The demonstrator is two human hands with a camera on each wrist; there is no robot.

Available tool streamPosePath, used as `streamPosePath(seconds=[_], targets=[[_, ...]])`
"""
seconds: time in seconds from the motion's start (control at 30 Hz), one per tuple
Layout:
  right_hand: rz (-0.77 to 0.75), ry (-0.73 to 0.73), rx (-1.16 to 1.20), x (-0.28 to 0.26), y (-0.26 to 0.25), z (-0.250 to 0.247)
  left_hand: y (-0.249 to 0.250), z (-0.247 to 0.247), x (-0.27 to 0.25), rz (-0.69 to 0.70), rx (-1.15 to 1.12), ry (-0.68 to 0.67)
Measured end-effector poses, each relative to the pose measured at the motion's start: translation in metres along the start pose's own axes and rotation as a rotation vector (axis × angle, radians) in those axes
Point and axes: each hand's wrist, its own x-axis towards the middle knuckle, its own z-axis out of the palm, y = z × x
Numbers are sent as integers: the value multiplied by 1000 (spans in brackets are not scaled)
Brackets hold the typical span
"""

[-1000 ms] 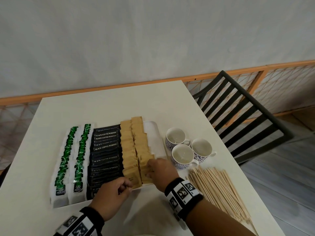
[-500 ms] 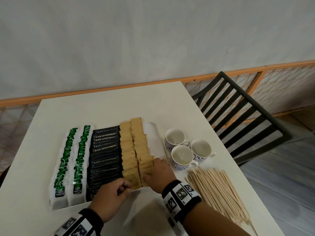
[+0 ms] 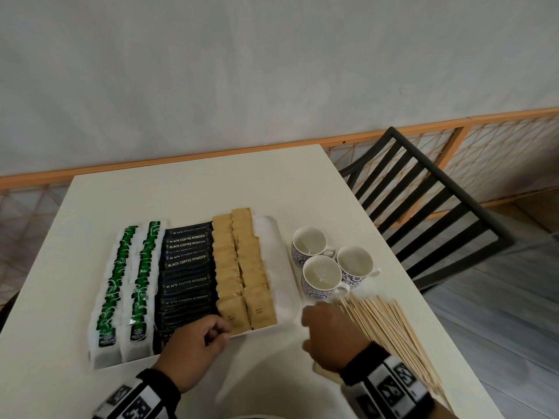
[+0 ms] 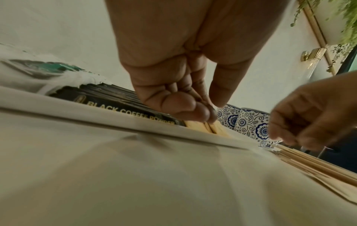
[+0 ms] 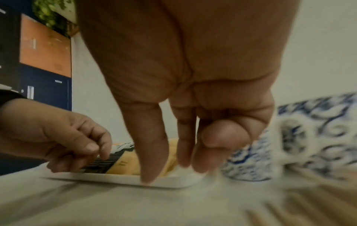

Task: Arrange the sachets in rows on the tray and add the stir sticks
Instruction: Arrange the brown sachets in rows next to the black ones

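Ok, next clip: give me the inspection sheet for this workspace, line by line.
Surface: white table, tray on it.
Job's things: green tea sachets, black coffee sachets and brown sachets in rows on the tray; stir sticks piled on the table, right of the tray.
Clutter: three patterned cups.
Grippers: left hand curled at the tray's near edge, holding nothing; right hand loosely curled beside the sticks, empty.
Cables: nothing seen.
Surroundings: black chair, wooden railing, grey wall.

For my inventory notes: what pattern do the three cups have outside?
The cups are white with blue floral scrollwork, clearest in the left wrist view.
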Motion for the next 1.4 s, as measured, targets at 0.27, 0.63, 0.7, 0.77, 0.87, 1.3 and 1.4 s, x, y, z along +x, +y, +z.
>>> streamPosePath(seconds=[0.27,0.63,0.7,0.77,0.87,1.3,1.4], targets=[[112,-89,-151,-43,33,10,-3,11,-1,0,-25,-17],[-80,-93,-98,-27,12,5,5,10,-3,42,-35,-61],[-129,-112,64,-17,3,-5,16,6,-3,77,-82,-120],[-148,-159,317,-7,-8,-11,29,1,-4,120,-163,-172],[-173,-255,622,2,-24,-16,43,-2,-3,213,-208,-179],[-156,-422,1243,20,-30,-7,33,-10,11,272,-197,45],[-122,-541,1427,23,-31,-2,35,-9,11,299,-204,136]])
